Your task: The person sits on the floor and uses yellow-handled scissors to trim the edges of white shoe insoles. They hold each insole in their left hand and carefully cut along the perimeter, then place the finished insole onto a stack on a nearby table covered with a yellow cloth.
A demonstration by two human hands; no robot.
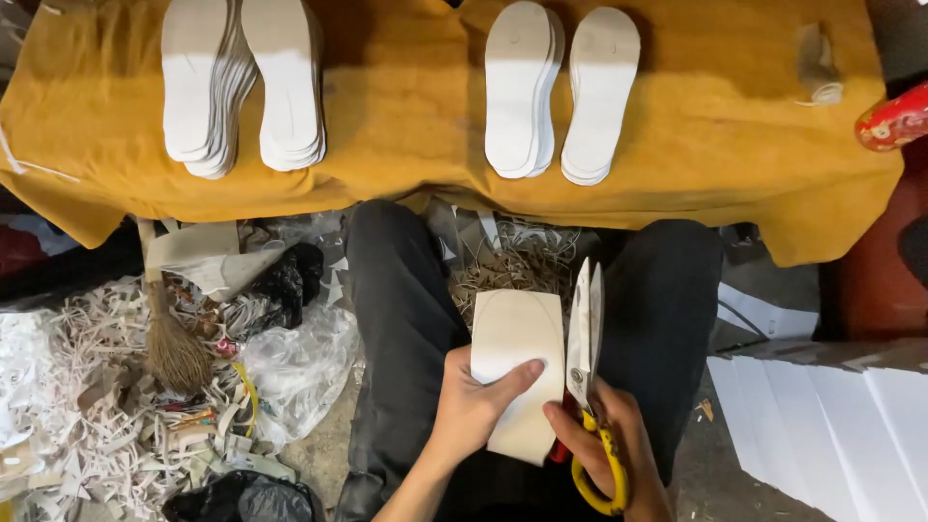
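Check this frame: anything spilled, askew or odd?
Paper offcuts litter the floor left of the legs, around a small broom. The left insole stack fans out unevenly. Left hand holds a white sheet; right hand holds scissors.

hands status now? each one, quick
Left hand: closed on a cream sheet.
Right hand: gripping yellow-handled scissors, blades up.
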